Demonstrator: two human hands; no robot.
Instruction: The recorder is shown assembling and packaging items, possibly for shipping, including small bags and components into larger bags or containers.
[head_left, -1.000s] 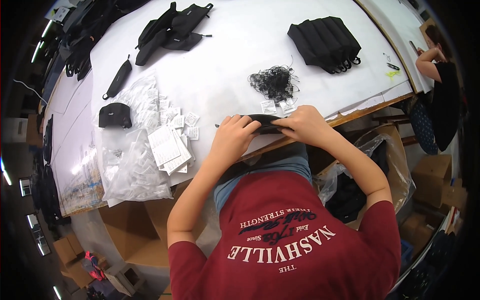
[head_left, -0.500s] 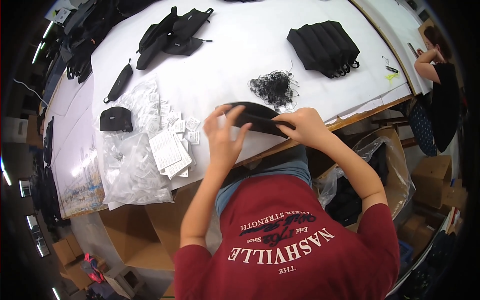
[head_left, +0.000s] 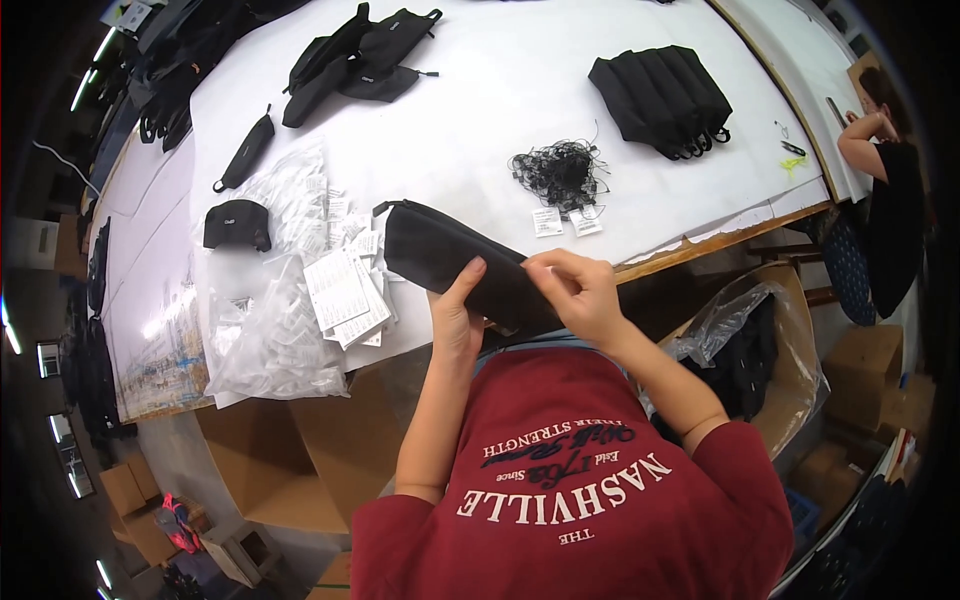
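Pouch of black fabric (head_left: 450, 250), long and soft, held on the near side of the tangled heap of thin black cords (head_left: 560, 172), to its left.
Head view: the left hand (head_left: 457, 320) wraps the pouch, thumb on top; the right hand (head_left: 585, 298) pinches its edge, a narrow grip. Small white paper tags (head_left: 547, 221) lie at the heap's near edge. Beyond the heap, rightward, sits a row of black fabric pouches with loops (head_left: 665, 100). Handling of the held pouch seems under way, not finished: no tag shows on its visible face. Whether the row is finished cannot be told.
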